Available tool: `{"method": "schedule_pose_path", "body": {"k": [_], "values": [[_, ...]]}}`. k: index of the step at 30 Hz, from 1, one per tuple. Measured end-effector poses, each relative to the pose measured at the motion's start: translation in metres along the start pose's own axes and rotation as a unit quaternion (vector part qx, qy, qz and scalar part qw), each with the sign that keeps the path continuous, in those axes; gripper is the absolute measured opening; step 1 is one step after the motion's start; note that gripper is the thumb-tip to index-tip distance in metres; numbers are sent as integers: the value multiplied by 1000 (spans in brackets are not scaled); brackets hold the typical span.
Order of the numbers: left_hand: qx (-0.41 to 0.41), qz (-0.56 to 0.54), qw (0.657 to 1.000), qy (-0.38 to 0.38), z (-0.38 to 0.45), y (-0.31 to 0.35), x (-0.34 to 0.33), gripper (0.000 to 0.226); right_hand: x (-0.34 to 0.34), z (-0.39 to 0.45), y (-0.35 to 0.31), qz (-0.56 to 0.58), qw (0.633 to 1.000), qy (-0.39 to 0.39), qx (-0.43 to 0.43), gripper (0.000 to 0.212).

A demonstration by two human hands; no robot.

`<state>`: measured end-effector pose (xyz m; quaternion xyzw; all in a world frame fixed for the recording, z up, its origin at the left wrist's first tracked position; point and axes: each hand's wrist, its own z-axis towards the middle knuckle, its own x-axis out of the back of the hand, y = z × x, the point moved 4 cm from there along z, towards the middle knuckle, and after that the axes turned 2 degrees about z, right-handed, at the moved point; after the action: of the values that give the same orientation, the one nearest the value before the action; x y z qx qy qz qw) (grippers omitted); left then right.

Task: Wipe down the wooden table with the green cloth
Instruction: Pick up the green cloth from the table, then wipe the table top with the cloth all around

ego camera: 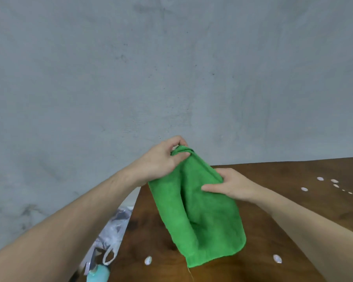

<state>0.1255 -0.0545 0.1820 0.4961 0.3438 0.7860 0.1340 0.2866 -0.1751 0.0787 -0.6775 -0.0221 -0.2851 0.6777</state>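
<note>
I hold the soft green cloth point(200, 212) up in front of me with both hands. My left hand point(161, 161) pinches the top corner of it, with my thumb and fingers curled tight round the bunched edge. My right hand point(230, 188) grips the right edge a bit lower down, with my thumb pressed on the front of the cloth and my other fingers tucked behind it, where I can't see them. The cloth hangs down long and folded, with a deep crease running down its middle. Its bottom end hangs over the dark brown wooden table point(289, 200); I can't tell if it touches the wood.

Small white blobs sit on the table. One white blob point(148, 260) is near the left edge, just beside the bottom of the cloth. Another white blob point(277, 258) is on the right, near my right arm. A little group of white spots point(326, 183) sits far off to the right.

Beside the table on the left lies a crinkly clear plastic bag point(114, 226), and below it is a light blue bottle point(98, 273). Behind everything is a plain grey wall point(171, 68).
</note>
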Motion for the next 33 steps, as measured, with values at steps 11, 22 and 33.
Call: {"method": "schedule_pose_path", "body": {"k": [11, 22, 33], "values": [[144, -145, 972, 115, -65, -35, 19, 11, 49, -61, 36, 187, 978, -24, -90, 28], [353, -197, 914, 41, -113, -138, -20, 26, 26, -5, 43, -163, 958, -99, -213, 24], [280, -94, 954, 47, -102, -255, -38, 11, -170, 10, 61, -321, 944, -72, 9, 49]]}}
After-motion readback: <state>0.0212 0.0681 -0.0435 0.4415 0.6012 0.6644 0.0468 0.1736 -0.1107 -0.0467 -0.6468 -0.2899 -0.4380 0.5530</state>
